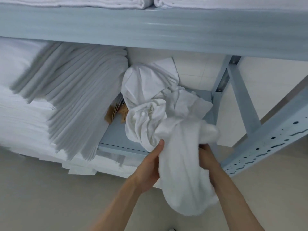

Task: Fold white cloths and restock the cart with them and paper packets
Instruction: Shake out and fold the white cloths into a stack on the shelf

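Both hands are gripping one crumpled white terry cloth [181,164], the left hand [150,165] curling round its left side with the thumb up, the right hand [206,155] bunching it from behind; it's hanging just off the front edge of the pale blue-grey metal shelf [115,135]. I'd say lift it clear of the loose heap of soft white cloths [155,97] behind it before shaking it flat; the stiff brown paper packets [116,114] are sitting tucked between that heap and the ribbed stack of folded white linen [66,97].
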The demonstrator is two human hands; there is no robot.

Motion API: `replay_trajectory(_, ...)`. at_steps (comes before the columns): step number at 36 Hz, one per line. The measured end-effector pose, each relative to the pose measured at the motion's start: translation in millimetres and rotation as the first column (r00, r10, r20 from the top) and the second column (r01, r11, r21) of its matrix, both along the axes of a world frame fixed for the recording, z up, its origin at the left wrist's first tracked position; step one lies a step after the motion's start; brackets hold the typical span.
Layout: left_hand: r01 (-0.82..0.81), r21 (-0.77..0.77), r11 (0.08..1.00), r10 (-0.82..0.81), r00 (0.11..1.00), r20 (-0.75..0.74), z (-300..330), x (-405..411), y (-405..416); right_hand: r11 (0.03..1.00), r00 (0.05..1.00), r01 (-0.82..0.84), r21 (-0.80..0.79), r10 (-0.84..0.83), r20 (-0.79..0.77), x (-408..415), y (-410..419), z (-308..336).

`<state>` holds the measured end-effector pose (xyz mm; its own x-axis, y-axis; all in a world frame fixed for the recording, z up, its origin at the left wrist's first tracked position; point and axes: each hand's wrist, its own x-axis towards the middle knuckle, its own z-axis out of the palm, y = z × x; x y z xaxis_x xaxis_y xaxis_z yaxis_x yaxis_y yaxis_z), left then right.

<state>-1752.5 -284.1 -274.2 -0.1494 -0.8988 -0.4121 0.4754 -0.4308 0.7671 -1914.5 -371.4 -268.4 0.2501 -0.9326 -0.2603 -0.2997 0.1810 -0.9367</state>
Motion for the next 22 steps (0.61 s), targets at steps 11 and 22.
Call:
replay_trajectory(11, -0.155, -0.155, 0.976, 0.161, 0.987, 0.025, 9, 27, 49, 0.929, 0.967, 0.25, -0.271, -0.229, 0.108, 36, 97, 5)
replay_trajectory(22, -0.283, -0.079, 0.956, 0.286, 0.958, 0.022, 1, 98, 115, 0.757, 0.633, 0.628, 0.179, -0.632, 0.447, 60, 201, -17)
